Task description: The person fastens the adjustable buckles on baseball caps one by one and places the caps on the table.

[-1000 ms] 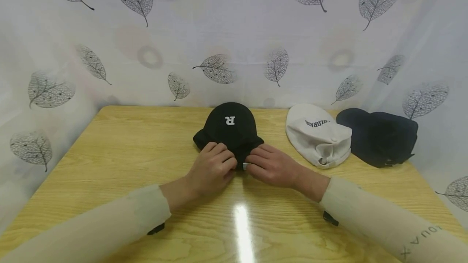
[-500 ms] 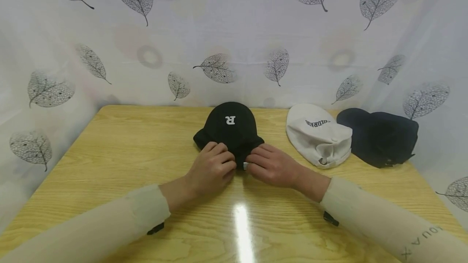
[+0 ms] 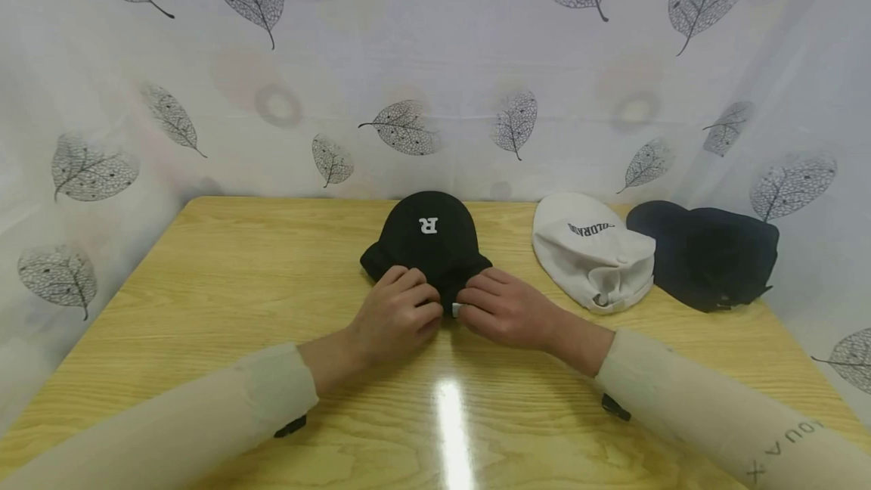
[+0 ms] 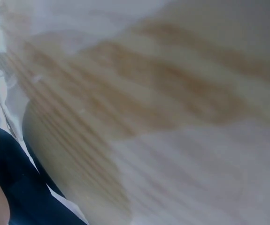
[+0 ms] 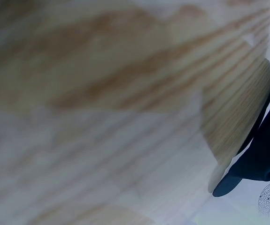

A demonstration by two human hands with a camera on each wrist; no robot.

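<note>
A black baseball cap [image 3: 429, 244] with a white letter R sits on the table, its near edge between my two hands. My left hand [image 3: 398, 316] pinches that edge from the left with curled fingers. From the right, my right hand [image 3: 506, 308] pinches it beside a small pale tag [image 3: 457, 310]. The thumbs are hidden beneath the hands. Dark cap fabric [image 4: 17, 183] shows at the lower left of the left wrist view, next to part of the hand. In the right wrist view the cap [image 5: 261, 145] is at the right edge.
To the right lies a white cap [image 3: 592, 255] with dark lettering, partly crumpled. A dark navy cap [image 3: 714, 255] touches its right side near the table's right edge. The wooden table [image 3: 238, 271] ends at a leaf-print curtain [image 3: 435, 59] behind.
</note>
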